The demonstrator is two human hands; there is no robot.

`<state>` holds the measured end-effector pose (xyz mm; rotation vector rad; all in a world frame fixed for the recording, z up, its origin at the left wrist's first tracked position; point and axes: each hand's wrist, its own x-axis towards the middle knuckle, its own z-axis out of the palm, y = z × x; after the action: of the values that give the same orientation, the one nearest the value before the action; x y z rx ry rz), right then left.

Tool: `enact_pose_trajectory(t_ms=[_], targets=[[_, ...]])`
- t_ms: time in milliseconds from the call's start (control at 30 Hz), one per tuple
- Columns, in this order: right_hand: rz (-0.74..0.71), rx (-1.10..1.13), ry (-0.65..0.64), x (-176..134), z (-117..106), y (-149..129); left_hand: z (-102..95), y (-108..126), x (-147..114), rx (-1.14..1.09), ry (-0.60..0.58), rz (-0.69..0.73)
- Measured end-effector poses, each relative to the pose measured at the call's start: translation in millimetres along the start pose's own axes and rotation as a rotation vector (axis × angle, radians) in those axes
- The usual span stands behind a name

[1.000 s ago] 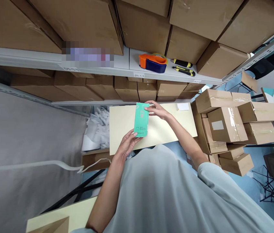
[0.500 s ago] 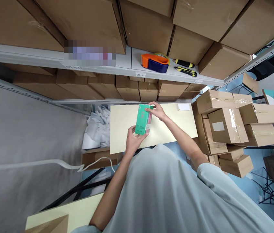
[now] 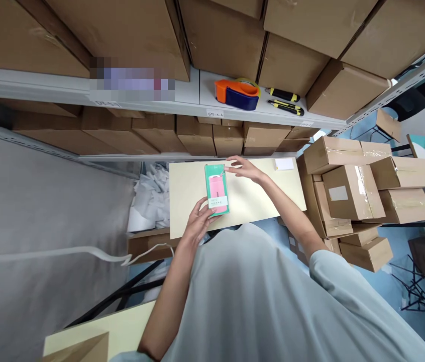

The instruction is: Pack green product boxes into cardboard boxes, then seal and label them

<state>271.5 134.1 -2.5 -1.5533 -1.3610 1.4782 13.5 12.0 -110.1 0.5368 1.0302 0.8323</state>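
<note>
A slim green product box (image 3: pixel 218 188) with a pink picture on its face and a pale band near its lower end is over the cream tabletop. At its lower left corner, my left hand (image 3: pixel 198 221) grips it, with the thumb across the front. Close to the box's upper right edge is my right hand (image 3: pixel 248 170), its fingers stretched out and apart, holding nothing. Whether a fingertip there still touches the box is hard to tell.
Behind the cream table (image 3: pixel 261 201) rises a shelf (image 3: pixel 186 93) of cardboard boxes, bearing an orange tape dispenser (image 3: pixel 237 94) and utility knives (image 3: pixel 284 95). A small white box (image 3: pixel 284 164) lies at the table's back right. Cartons (image 3: pixel 351 193) are stacked to the right; crumpled white packing material (image 3: pixel 150 196) is left.
The green box has been turned, so its pink-pictured face now shows instead of the plain green side. My right hand has loosened and spread its fingers; my left hand has shifted slightly left.
</note>
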Motion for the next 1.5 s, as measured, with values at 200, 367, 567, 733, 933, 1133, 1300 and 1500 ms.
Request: enact_pose_trajectory(t_ms=[200,367,567,733,933,1133,1300,1500], targets=[[0.043,0.087,-0.078,-12.9,4.8,-0.4,-10.8,3.8,0.6,0.011,-0.052,0.001],[0.06,0.168,-0.082,-6.1,16.3,8.3,-6.4,2.0,0.0,0.004,-0.043,-0.01],[0.042,0.133,0.067,4.3,24.4,20.3,10.4,3.0,-0.2,0.175,0.044,0.056],[0.02,-0.003,0.237,9.5,29.9,27.9,28.0,5.4,-2.2,0.574,0.27,0.319],[-0.021,-0.116,0.285,6.9,37.9,27.1,30.2,1.2,3.2,0.656,0.342,0.368],[-0.053,0.029,0.077,-6.2,24.8,5.8,5.3,1.6,0.5,0.213,0.108,0.163],[-0.026,0.091,-0.041,-10.4,19.1,-0.4,-2.3,4.5,-8.6,0.094,0.002,0.065],[-0.081,0.07,0.005,0.2,27.1,14.9,0.1,2.7,-6.0,0.157,0.009,0.08]])
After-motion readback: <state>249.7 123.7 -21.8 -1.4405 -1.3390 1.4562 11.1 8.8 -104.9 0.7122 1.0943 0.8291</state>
